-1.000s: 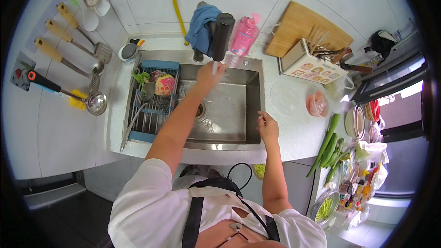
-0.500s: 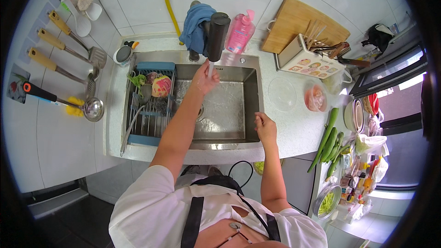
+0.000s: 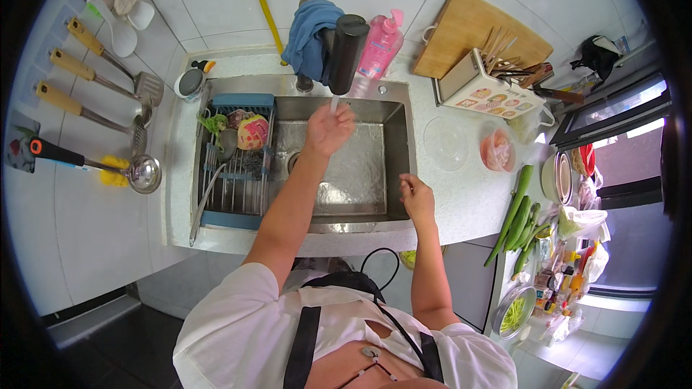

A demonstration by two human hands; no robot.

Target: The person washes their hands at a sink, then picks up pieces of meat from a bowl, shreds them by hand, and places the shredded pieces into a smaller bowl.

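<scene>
Water runs from the black faucet (image 3: 347, 50) onto my left hand (image 3: 331, 130), which is held over the steel sink (image 3: 353, 187). That hand is open, palm turned up, fingers a little bent and slightly blurred, with no object seen in it. At the sink's right rim my right hand (image 3: 417, 196) hovers with its fingers curled in, and nothing shows in it. A blue-grey cloth (image 3: 310, 39) is draped over the faucet's neck. Beside it stands a pink pump bottle (image 3: 380, 47).
A blue drying rack (image 3: 231, 220) in the sink's left part holds a ladle (image 3: 209, 205) and vegetables. On the right are a clear lid (image 3: 445, 142), a tub of pink food (image 3: 496, 150), green cucumbers (image 3: 517, 225), a utensil holder (image 3: 490, 94) and a cutting board (image 3: 468, 36).
My left hand has shifted right and slightly toward me, from under the faucet's head into the water stream, its palm now showing. The right hand has barely moved.
</scene>
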